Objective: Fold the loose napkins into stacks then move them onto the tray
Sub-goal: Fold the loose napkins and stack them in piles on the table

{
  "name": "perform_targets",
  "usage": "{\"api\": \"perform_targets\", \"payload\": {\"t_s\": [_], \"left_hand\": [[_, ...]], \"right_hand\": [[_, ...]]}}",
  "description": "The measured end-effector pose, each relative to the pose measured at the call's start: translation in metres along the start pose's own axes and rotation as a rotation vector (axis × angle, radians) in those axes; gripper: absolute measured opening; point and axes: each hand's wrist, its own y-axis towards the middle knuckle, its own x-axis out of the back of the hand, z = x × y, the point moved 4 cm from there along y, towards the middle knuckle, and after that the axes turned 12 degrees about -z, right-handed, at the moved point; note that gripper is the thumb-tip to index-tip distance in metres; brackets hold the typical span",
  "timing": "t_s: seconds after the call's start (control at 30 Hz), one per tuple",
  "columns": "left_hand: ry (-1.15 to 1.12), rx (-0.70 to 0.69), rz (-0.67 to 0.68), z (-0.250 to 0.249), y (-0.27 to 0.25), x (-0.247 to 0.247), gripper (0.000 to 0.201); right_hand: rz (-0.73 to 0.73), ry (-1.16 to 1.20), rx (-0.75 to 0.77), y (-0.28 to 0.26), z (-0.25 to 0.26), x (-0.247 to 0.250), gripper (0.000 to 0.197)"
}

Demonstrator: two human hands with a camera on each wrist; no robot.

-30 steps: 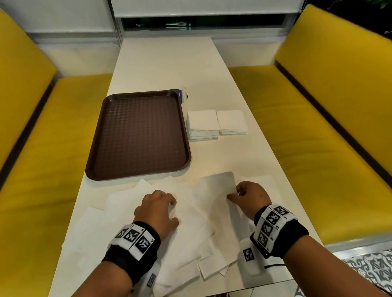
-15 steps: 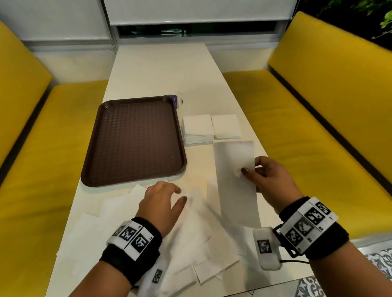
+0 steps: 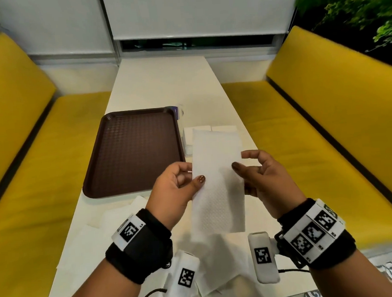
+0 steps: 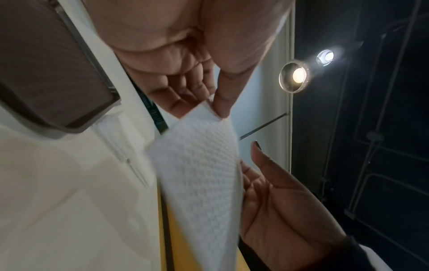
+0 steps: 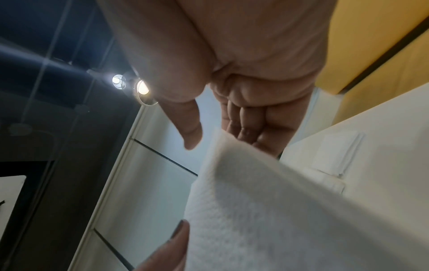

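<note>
Head view, hands: the left hand (image 3: 172, 188) and the right hand (image 3: 264, 176) hold one long white napkin (image 3: 218, 183) up above the tabletop (image 3: 161, 86), one hand at each long edge.
Head view, left fingers: the thumb lies on the napkin's front and the fingers curl behind it, pinching the edge.
Head view, right fingers: the thumb presses the front while the fingers sit behind the right edge, loosely bent.
Head view, tray: a brown tray (image 3: 114, 176) lies on the tabletop, left of the napkin and beyond the left hand.
Head view, folded stacks: two folded napkin stacks (image 3: 223, 128) sit just right of the tray, partly hidden by the held napkin.
Head view, loose napkins: loose napkins (image 3: 97, 237) lie spread on the near tabletop under the wrists.
Left wrist view: the left thumb and fingers (image 4: 183, 108) pinch the napkin's corner; the right hand's palm lies behind the sheet.
Right wrist view: the napkin (image 5: 278, 210) rests against the right fingers (image 5: 262, 132); the thumb appears just off it here, blurred.
</note>
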Motion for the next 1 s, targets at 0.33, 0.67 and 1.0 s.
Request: {"api": "perform_targets", "payload": {"t_s": [0.33, 0.67, 1.0], "left_hand": [[-0.006, -0.158, -0.074, -0.028, 0.002, 0.016, 0.022], [0.167, -0.172, -0.035, -0.032, 0.003, 0.035, 0.026], [0.184, -0.228, -0.118, -0.038, 0.006, 0.043, 0.02]], "right_hand": [[0.106, -0.127, 0.23, -0.001, 0.003, -0.02, 0.038], [0.077, -0.176, 0.268, 0.007, 0.004, -0.024, 0.015], [0.086, -0.159, 0.221, 0.006, 0.006, -0.032, 0.036]]}}
